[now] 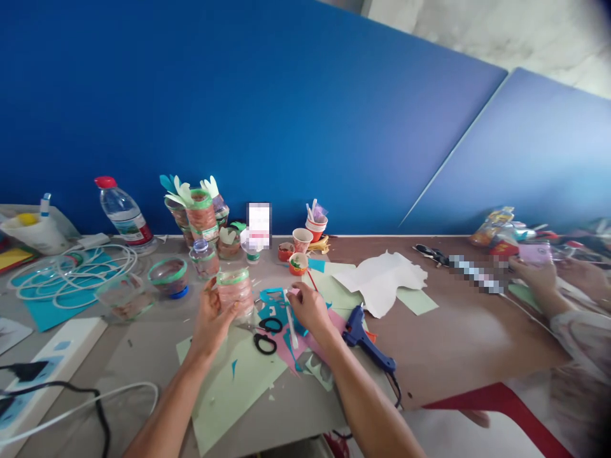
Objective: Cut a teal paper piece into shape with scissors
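Presumably for steadiness, left hand (216, 318) curled fingers and thumb around wrapped cup (233, 287), upright near scissors (259, 330); right hand (309, 308) bent fingers over paper scraps (283, 352), pinch unclear.

The left forearm (172, 401), bare, rises from the bottom edge, left of centre, and slants up and right to the wrist (203, 352). The left hand (214, 326), just left of the frame's centre, has its fingers pointing up and its thumb reaching right, in a curved grip. The right forearm (367, 404), also bare, slants up and left from lower right of centre; the right hand (310, 310) is palm down, fingers bent.
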Action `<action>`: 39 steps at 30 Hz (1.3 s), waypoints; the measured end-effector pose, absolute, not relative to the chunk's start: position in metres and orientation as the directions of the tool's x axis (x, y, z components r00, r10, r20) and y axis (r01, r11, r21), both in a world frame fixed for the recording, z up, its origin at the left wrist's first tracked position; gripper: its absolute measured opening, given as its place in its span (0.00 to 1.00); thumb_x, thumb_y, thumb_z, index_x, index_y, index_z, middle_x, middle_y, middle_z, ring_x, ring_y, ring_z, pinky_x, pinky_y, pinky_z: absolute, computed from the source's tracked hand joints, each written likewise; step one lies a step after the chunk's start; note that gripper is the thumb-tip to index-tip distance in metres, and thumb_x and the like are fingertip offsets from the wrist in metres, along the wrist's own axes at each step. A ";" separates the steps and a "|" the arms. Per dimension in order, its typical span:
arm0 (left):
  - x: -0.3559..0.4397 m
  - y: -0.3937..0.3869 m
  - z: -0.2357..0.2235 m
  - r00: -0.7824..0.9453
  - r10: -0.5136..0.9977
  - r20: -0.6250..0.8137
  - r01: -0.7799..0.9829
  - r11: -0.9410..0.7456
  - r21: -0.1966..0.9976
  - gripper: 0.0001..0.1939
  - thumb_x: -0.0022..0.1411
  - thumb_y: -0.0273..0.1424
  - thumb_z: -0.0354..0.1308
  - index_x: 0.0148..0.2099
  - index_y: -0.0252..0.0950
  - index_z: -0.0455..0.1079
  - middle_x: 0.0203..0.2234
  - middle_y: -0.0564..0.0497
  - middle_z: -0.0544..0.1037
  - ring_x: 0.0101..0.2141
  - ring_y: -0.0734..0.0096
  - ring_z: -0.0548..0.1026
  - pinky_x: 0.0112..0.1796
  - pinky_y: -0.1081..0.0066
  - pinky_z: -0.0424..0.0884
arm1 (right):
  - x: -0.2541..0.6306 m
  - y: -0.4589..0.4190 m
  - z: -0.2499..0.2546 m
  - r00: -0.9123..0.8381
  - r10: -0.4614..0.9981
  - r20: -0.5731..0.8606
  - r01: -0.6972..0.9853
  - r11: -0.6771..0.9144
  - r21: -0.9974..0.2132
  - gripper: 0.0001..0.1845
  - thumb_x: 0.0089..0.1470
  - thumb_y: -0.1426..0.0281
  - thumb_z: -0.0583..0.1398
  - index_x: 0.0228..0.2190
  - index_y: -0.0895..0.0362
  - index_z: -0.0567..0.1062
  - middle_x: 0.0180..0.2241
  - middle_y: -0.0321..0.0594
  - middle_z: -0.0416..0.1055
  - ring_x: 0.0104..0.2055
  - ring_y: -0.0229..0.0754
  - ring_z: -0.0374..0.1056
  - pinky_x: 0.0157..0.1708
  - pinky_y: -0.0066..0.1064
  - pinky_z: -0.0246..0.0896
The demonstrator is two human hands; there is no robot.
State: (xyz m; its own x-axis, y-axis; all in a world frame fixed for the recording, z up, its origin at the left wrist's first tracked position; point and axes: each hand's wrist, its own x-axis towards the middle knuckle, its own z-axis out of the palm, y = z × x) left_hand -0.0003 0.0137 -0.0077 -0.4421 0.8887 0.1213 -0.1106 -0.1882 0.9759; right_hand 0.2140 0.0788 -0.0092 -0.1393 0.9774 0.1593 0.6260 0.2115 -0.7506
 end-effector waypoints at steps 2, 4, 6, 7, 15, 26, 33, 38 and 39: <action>-0.002 0.015 -0.010 -0.471 0.873 0.124 -0.120 -0.202 0.972 0.47 0.42 0.45 0.69 0.62 0.38 0.55 0.48 0.41 0.75 0.49 0.52 0.74 0.46 0.57 0.74 | 0.215 0.080 -0.005 -0.097 0.974 0.206 0.574 0.224 -0.788 0.14 0.54 0.65 0.56 0.40 0.54 0.76 0.26 0.38 0.71 0.29 0.43 0.66 0.35 0.32 0.59; -0.003 0.015 -0.010 -0.482 0.868 0.117 -0.126 -0.201 0.972 0.48 0.41 0.46 0.69 0.61 0.38 0.55 0.47 0.41 0.76 0.49 0.51 0.75 0.45 0.57 0.74 | 0.216 0.081 -0.001 -0.037 0.963 0.267 0.524 0.246 -0.815 0.15 0.53 0.67 0.55 0.41 0.56 0.75 0.29 0.40 0.72 0.30 0.43 0.66 0.36 0.33 0.60; -0.002 0.015 -0.010 -0.482 0.870 0.106 -0.130 -0.190 0.973 0.49 0.40 0.47 0.70 0.62 0.37 0.54 0.45 0.42 0.76 0.48 0.52 0.75 0.44 0.58 0.75 | 0.219 0.083 0.001 0.027 0.945 0.326 0.470 0.276 -0.838 0.16 0.52 0.68 0.54 0.42 0.58 0.74 0.34 0.43 0.72 0.33 0.43 0.66 0.39 0.34 0.61; -0.002 0.015 -0.010 -0.478 0.873 0.102 -0.132 -0.186 0.974 0.50 0.40 0.47 0.70 0.62 0.38 0.54 0.44 0.43 0.76 0.47 0.52 0.75 0.44 0.58 0.75 | 0.220 0.085 0.002 0.057 0.936 0.348 0.445 0.288 -0.848 0.17 0.52 0.68 0.53 0.42 0.58 0.74 0.36 0.44 0.72 0.35 0.43 0.66 0.39 0.34 0.61; 0.000 0.015 -0.017 -0.413 0.898 0.150 -0.056 -0.189 0.980 0.46 0.42 0.44 0.70 0.61 0.40 0.55 0.48 0.43 0.73 0.50 0.53 0.73 0.50 0.51 0.70 | 0.227 0.085 0.005 0.116 0.913 0.391 0.360 0.328 -0.873 0.17 0.54 0.67 0.52 0.43 0.58 0.72 0.33 0.40 0.70 0.32 0.41 0.64 0.37 0.33 0.61; -0.005 0.016 -0.022 -0.369 0.903 0.220 0.122 -0.187 0.975 0.42 0.46 0.43 0.68 0.60 0.37 0.56 0.49 0.40 0.73 0.47 0.55 0.75 0.46 0.59 0.73 | 0.249 0.096 0.004 -0.321 0.921 0.222 0.736 0.390 -0.554 0.22 0.50 0.77 0.54 0.47 0.57 0.75 0.43 0.45 0.75 0.50 0.48 0.64 0.51 0.38 0.57; -0.005 0.015 -0.027 -0.367 0.911 0.188 0.224 -0.110 0.968 0.43 0.47 0.46 0.66 0.61 0.37 0.55 0.54 0.37 0.69 0.43 0.56 0.76 0.41 0.59 0.74 | 0.253 0.088 0.000 -0.467 0.882 0.070 0.795 0.453 -0.404 0.24 0.41 0.78 0.60 0.43 0.54 0.78 0.45 0.45 0.71 0.53 0.52 0.59 0.54 0.42 0.49; -0.003 0.015 -0.022 -0.385 0.890 0.245 0.250 -0.155 0.956 0.40 0.48 0.47 0.65 0.59 0.36 0.58 0.50 0.37 0.72 0.40 0.55 0.77 0.39 0.59 0.74 | 0.249 0.088 0.004 -0.416 0.905 0.089 0.835 0.419 -0.356 0.13 0.43 0.79 0.58 0.30 0.57 0.79 0.35 0.47 0.72 0.47 0.51 0.61 0.53 0.42 0.46; -0.003 0.015 -0.022 -0.392 0.885 0.253 0.263 -0.155 0.952 0.39 0.49 0.46 0.65 0.59 0.36 0.58 0.49 0.37 0.72 0.40 0.55 0.77 0.39 0.59 0.74 | 0.249 0.089 0.004 -0.396 0.913 0.099 0.843 0.404 -0.355 0.11 0.44 0.79 0.58 0.28 0.57 0.79 0.34 0.47 0.72 0.47 0.51 0.61 0.53 0.43 0.45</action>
